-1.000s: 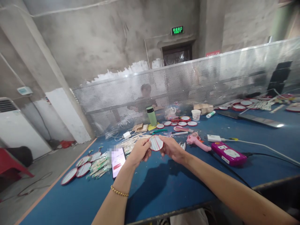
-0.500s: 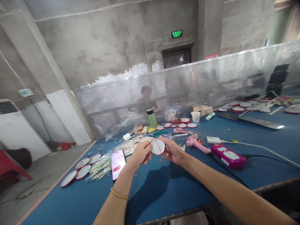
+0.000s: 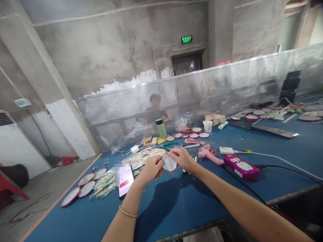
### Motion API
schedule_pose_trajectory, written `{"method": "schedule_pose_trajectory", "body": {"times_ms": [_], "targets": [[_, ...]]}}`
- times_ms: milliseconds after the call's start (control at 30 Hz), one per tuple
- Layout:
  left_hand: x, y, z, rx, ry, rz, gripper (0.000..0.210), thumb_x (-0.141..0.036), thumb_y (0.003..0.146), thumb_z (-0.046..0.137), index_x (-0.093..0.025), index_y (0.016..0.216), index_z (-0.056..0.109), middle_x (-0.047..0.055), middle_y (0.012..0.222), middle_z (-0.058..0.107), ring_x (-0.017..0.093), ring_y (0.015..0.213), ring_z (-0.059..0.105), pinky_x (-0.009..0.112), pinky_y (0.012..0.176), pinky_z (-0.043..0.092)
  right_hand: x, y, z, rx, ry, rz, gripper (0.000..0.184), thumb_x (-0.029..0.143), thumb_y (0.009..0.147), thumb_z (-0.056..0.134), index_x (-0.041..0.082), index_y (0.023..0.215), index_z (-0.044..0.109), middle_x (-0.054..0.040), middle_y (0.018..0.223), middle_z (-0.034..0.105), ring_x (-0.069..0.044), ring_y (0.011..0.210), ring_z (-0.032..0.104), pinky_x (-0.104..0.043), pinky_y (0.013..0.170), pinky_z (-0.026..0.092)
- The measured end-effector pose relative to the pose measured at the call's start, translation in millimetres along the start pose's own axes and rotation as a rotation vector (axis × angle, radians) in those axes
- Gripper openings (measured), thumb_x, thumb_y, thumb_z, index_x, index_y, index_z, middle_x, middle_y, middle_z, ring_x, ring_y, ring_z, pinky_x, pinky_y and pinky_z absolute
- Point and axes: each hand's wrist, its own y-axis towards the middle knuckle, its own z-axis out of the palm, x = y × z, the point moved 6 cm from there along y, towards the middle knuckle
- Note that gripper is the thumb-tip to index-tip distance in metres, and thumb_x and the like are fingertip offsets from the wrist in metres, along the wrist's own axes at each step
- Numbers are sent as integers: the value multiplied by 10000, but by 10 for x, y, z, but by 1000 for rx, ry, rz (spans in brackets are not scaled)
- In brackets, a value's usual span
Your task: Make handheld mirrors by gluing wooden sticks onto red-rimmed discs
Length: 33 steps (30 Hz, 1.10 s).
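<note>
A small round white disc [image 3: 169,163] with a red rim and a red line across its face is held above the blue table, between both hands. My left hand [image 3: 154,167] pinches its left edge with thumb and fingers. On the upper right edge, my right hand [image 3: 183,159] grips it, fingers bent over the rim. Wooden sticks [image 3: 145,155] lie behind my left hand. A phone [image 3: 125,180] with a lit screen is close to my left wrist. Near my right hand is a pink glue gun [image 3: 210,155], and dark markers lie partly hidden below that hand.
A purple power strip [image 3: 241,167] with cables lies at right. Several red-rimmed discs [image 3: 193,135], a green bottle [image 3: 161,128] and a white cup [image 3: 207,126] stand or lie along the back. More discs [image 3: 70,197] and bagged sticks [image 3: 103,185] are at left. A perforated metal screen [image 3: 113,117] borders the table.
My right hand has shifted up to the disc's upper right edge, its fingers now curled over the rim. The disc has turned, so its red line slants differently. The view has moved slightly.
</note>
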Motion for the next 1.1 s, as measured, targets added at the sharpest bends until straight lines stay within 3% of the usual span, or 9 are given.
{"method": "schedule_pose_trajectory", "body": {"times_ms": [100, 233, 533, 767, 1100], "targets": [[8, 11, 20, 1, 16, 26, 114, -262, 787, 469, -180, 709, 486, -50, 518, 528, 85, 331, 490, 175, 324, 305, 3, -7, 14, 15, -89, -46, 265, 313, 856, 472, 199, 619, 508, 43, 495, 461, -108, 503, 450, -214, 464, 297], [-15, 7, 19, -3, -152, 25, 160, -315, 786, 531, -168, 850, 528, -30, 635, 561, 124, 446, 602, 187, 352, 385, 12, -16, 8, -17, -134, -93, 311, 313, 876, 444, 209, 583, 453, 37, 485, 448, -123, 551, 479, -220, 499, 325], [-54, -22, 89, 37, -279, -39, 334, -454, 783, 611, -155, 900, 518, -20, 651, 584, 136, 436, 619, 187, 331, 381, 4, 17, -46, -92, -254, -157, 293, 294, 859, 470, 183, 594, 526, 17, 567, 542, -114, 571, 482, -225, 559, 337], [-104, -39, 251, 97, -429, -51, 516, -272, 634, 746, -144, 1070, 502, -1, 716, 645, 139, 472, 623, 201, 370, 429, 22, 10, -101, -138, -297, -161, 260, 257, 875, 467, 171, 695, 634, -13, 650, 644, -124, 618, 543, -221, 598, 374], [-73, -7, 303, 93, -546, 2, 361, -189, 620, 709, -133, 927, 527, -13, 628, 634, 140, 520, 627, 218, 478, 459, 38, 1, -116, -134, -274, -169, 274, 258, 875, 461, 165, 681, 630, 3, 608, 602, -114, 593, 517, -205, 584, 372]]}}
